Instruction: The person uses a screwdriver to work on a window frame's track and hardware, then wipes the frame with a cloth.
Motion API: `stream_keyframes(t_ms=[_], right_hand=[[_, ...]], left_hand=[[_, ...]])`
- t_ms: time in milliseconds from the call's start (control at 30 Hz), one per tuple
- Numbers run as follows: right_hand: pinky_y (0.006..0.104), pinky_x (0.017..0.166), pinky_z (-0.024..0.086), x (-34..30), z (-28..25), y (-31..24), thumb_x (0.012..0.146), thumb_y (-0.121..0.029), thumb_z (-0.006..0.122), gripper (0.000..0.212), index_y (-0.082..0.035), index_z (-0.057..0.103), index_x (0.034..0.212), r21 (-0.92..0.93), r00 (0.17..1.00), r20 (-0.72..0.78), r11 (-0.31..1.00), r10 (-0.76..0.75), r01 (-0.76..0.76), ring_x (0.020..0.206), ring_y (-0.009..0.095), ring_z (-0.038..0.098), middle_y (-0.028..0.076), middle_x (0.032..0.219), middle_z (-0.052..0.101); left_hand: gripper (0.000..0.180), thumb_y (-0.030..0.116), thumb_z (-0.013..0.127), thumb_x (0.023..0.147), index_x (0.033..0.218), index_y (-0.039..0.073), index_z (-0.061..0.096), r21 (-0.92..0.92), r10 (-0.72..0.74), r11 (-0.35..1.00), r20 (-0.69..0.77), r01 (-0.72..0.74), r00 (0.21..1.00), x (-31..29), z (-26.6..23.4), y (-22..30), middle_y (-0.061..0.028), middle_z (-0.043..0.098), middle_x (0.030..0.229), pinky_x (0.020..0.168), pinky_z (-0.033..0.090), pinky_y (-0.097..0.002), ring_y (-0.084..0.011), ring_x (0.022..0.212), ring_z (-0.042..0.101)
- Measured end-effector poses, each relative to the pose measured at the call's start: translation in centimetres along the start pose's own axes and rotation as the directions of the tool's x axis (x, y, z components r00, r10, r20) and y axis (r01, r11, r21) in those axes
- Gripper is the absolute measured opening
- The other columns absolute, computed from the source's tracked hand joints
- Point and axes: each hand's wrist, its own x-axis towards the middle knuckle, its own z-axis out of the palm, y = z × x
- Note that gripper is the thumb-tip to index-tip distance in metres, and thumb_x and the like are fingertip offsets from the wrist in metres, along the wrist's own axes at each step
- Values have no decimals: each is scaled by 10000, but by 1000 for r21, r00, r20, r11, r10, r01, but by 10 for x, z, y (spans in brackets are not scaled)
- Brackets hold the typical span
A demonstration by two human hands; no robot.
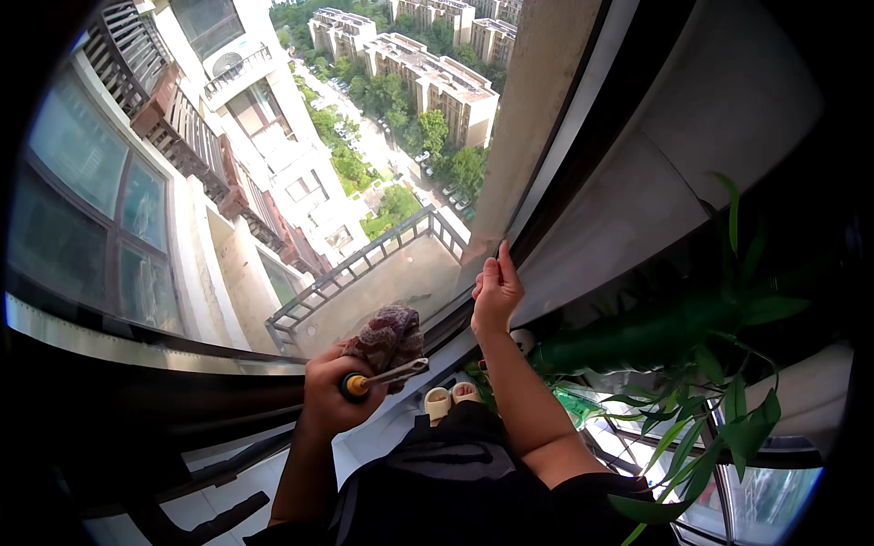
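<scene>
My left hand (330, 393) is closed around a brown patterned cloth (387, 335). The same hand grips a hand tool (391, 374) with a black and yellow handle and a slim metal shaft; its exact kind does not show. Both are held in front of the lower part of a window pane (364, 323). Raised at the right edge of the glass, my right hand (497, 297) has its fingers drawn together beside the dark window frame (557, 187). Whatever its fingertips hold, if anything, is too small to make out.
Green leafy plants (728, 428) stand close by my right arm. A pale wall (674, 173) rises right of the frame. My feet are in cream slippers (438, 402) on the floor below. Outside the glass are a railed ledge (364, 273) and apartment buildings (428, 77).
</scene>
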Motion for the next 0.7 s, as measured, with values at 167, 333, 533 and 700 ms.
stream_keyframes(t_ms=[167,333,533,700], right_hand=[[172,380,281,4,4,-1,878,-36,517,362,-124,520,1229,15,999,-34,999,34,-33,501,24,328,-64,651,424],[172,382,272,3,6,-2,886,-43,501,371,-131,503,1246,43,1000,-7,999,3,-2,498,23,313,-63,649,422],[179,385,272,-2,20,3,892,-47,491,384,-136,483,1265,54,994,-109,998,-15,21,508,28,317,-71,665,415],[186,396,280,-4,26,-13,901,-53,475,382,-139,472,1273,189,963,-136,960,233,-205,514,36,322,-73,674,410]], left_hand=[[125,53,687,579,625,33,573,3,7,1000,-19,-7,1000,0,-1,0,-139,597,709,634,483,-329,-278,685,613],[128,56,690,571,625,34,575,36,-37,999,1,37,999,0,-2,3,-137,591,701,621,483,-324,-273,674,615],[137,58,692,563,630,34,575,7,24,1000,-13,-24,1000,-1,0,-2,-132,586,698,606,482,-319,-268,659,615],[137,59,694,570,633,30,575,18,20,1000,-17,-20,1000,-1,-1,0,-132,587,701,604,483,-319,-263,660,616]])
